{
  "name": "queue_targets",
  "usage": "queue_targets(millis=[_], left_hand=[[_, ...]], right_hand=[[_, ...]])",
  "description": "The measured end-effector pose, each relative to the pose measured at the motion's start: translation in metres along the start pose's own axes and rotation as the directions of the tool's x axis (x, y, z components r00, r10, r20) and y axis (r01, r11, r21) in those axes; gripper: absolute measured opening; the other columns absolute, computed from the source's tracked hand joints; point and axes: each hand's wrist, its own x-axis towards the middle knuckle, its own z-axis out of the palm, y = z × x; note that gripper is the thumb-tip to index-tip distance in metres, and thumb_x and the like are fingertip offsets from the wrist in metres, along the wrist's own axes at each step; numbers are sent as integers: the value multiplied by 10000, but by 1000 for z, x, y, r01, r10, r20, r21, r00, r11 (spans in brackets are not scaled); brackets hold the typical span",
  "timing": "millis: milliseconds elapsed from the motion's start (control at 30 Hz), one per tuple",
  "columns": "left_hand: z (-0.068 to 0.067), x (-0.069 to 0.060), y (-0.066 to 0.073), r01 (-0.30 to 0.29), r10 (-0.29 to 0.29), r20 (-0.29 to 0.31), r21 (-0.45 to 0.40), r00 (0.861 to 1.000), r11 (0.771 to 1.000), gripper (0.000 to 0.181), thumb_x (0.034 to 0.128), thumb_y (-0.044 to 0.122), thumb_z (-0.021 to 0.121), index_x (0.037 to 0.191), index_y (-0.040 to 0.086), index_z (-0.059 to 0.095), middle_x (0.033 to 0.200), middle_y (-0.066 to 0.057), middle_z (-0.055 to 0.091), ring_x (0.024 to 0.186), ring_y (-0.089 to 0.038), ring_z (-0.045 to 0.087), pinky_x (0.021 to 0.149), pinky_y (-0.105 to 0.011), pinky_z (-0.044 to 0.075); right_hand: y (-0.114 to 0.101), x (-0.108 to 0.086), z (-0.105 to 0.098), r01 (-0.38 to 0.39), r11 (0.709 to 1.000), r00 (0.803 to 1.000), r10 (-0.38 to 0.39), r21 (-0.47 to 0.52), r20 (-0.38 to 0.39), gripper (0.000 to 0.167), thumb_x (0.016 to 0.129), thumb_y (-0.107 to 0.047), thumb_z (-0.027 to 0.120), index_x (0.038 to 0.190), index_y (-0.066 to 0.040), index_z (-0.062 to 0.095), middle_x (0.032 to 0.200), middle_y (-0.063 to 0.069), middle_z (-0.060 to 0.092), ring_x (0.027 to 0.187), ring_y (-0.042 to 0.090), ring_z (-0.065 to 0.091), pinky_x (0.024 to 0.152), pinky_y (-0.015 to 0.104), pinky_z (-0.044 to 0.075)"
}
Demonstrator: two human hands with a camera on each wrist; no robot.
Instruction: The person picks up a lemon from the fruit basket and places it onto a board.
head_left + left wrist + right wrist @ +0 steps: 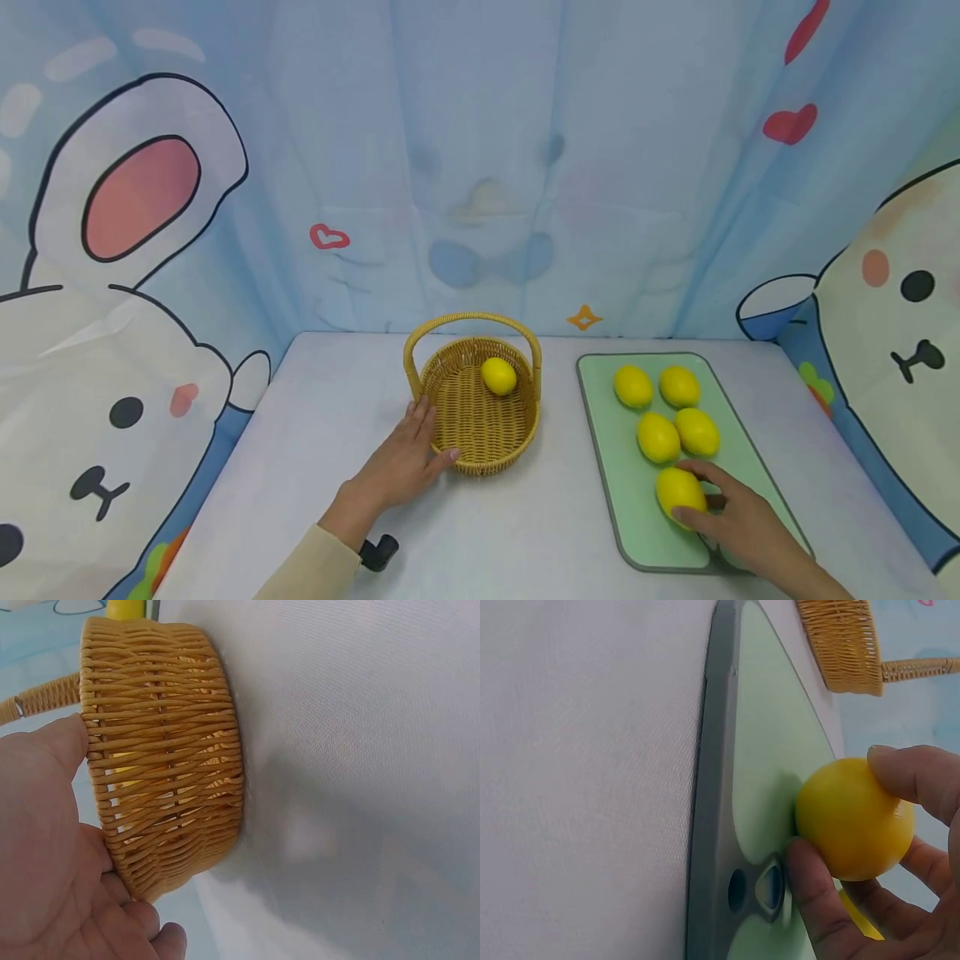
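My right hand [738, 512] holds a yellow lemon [681, 493] between thumb and fingers, low over the near part of a green cutting board [637, 525]. In the right wrist view the lemon [855, 817] is close to the board's surface. Several other lemons [658, 437] lie on the board beyond it. My left hand [401, 458] rests against the left side of a round wicker basket [487, 462], fingers extended and thumb at the near rim. One lemon [498, 377] lies inside the basket, toward the back right.
The basket's tall arched handle [472, 317] stands upright. Both basket and board sit on a white-covered table [555, 533]. A light blue patterned curtain [480, 167] hangs behind the table and at its sides.
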Motion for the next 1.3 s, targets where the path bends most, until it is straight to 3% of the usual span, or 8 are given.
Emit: queue_targets(millis=[167, 600, 1067, 1300], left_hand=[[0, 0, 0, -9, 9, -2, -1, 1000, 1000, 899, 1090, 636, 404, 1662, -30, 208, 1767, -202, 62, 1641, -375, 63, 1312, -521, 222], [0, -2, 0, -5, 5, 1, -2, 1000, 1000, 903, 1089, 639, 403, 1661, -30, 207, 1768, -198, 63, 1642, -366, 66, 1314, -513, 220], [-2, -2, 0, -5, 5, -2, -10, 1000, 1000, 887, 1094, 608, 434, 1659, -37, 209, 1766, -208, 67, 1642, -367, 64, 1309, -524, 228], [-1, -1, -1, -12, 11, -12, -17, 1000, 1000, 878, 1097, 598, 439, 1651, -50, 227, 1762, -220, 84, 1640, -380, 82, 1304, -523, 247]], right_hand=[[-2, 1, 0, 3, 1000, 1000, -3, 0, -11, 875, 932, -535, 778, 1572, -52, 425, 1568, 311, 455, 1161, 401, 678, 809, 435, 620], [-3, 1, 1, 4, 1000, 1000, -4, -5, -26, 870, 938, -546, 770, 1588, -81, 425, 1584, 282, 466, 1201, 416, 648, 795, 364, 573], [3, 2, 1, 20, 1000, 999, -21, -16, -40, 941, 920, -611, 758, 1593, -56, 406, 1583, 303, 437, 1235, 478, 604, 869, 521, 592], [7, 3, 0, 27, 1000, 999, -27, 2, -33, 906, 945, -529, 771, 1607, -48, 382, 1593, 311, 418, 1242, 499, 595, 890, 533, 584]])
